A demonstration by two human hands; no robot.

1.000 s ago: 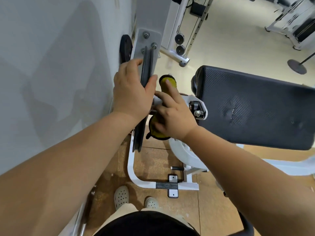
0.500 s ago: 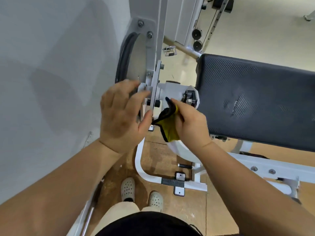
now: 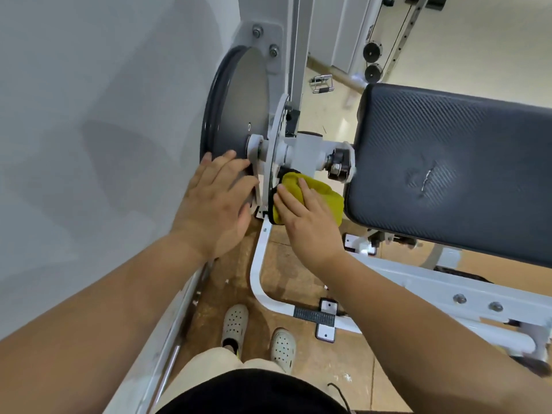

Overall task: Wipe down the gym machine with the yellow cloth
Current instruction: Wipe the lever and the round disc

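The yellow cloth (image 3: 324,194) is bunched under the white pivot hub (image 3: 304,150) of the gym machine, between the round white plate and the black pad. My right hand (image 3: 304,222) lies on the cloth with fingers stretched over it, pressing it against the machine. My left hand (image 3: 216,204) rests flat with straight fingers on the lower edge of the big grey cam wheel (image 3: 239,100), left of the hub.
A black padded bench pad (image 3: 454,165) fills the right side. The white base frame (image 3: 260,273) curves along the floor past my feet (image 3: 236,324). A grey shroud wall (image 3: 104,115) stands at left. Cable pulleys (image 3: 372,50) are at the back.
The view has come closer to the hub. My right hand went from pinching the hanging cloth to pressing it flat under the hub. My left hand opened flat onto the wheel.
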